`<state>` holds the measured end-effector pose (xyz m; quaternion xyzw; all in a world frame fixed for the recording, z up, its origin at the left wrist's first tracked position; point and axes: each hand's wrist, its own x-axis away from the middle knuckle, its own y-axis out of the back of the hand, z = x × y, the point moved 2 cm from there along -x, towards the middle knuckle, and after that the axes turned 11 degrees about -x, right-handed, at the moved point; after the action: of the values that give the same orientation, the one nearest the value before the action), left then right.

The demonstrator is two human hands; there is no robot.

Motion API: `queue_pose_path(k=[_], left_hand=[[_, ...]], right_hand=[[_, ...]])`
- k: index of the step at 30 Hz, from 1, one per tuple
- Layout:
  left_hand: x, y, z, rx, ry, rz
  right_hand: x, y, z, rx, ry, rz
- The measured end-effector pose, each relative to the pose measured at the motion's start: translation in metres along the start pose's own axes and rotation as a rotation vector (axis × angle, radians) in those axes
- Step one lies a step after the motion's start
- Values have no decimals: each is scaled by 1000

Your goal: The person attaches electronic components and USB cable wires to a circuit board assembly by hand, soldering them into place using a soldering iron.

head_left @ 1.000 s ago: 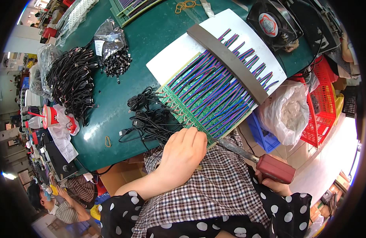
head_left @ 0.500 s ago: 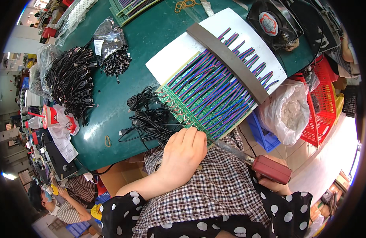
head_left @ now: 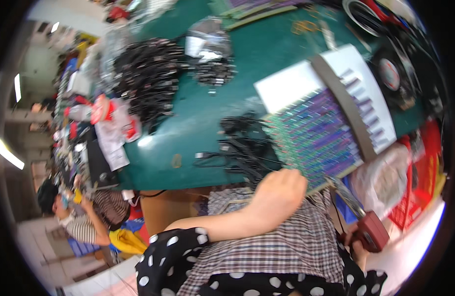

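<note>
My left hand, fingers curled, is at the near edge of the green circuit board panel; whatever is between the fingertips is hidden. Rows of blue, red and dark wires lie over the panel, pressed under a dark flat bar. A white board shows beneath them. My right hand grips the dark red handle of a soldering gun. Its metal shaft slants up toward the panel's near corner, beside my left hand. Black cables lie bunched along the panel's left side.
A large heap of black cables and a clear bag of small black parts lie on the green table. A black fan stands at the far right. Red crates and a plastic bag are right of the table. Another person sits at left.
The view has swung, so the whole scene sits further right and is blurred. The soldering gun's shaft points more steeply upward. Both hands remain near the panel's near edge.
</note>
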<state>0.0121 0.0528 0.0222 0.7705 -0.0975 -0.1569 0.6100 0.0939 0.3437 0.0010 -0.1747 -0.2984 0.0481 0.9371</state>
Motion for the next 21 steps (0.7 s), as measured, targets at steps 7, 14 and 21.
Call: queue_pose_path(k=[7,14,21], left_hand=[[0,22,26,55,20,-61],[65,65,223,-498,681,-259],[81,60,279,-398,479,-253]], right_hand=[[-19,0,-4,-26,213,53],[-22,-7,3,-17,267,66],[-19,-23,12,-23,169,35]])
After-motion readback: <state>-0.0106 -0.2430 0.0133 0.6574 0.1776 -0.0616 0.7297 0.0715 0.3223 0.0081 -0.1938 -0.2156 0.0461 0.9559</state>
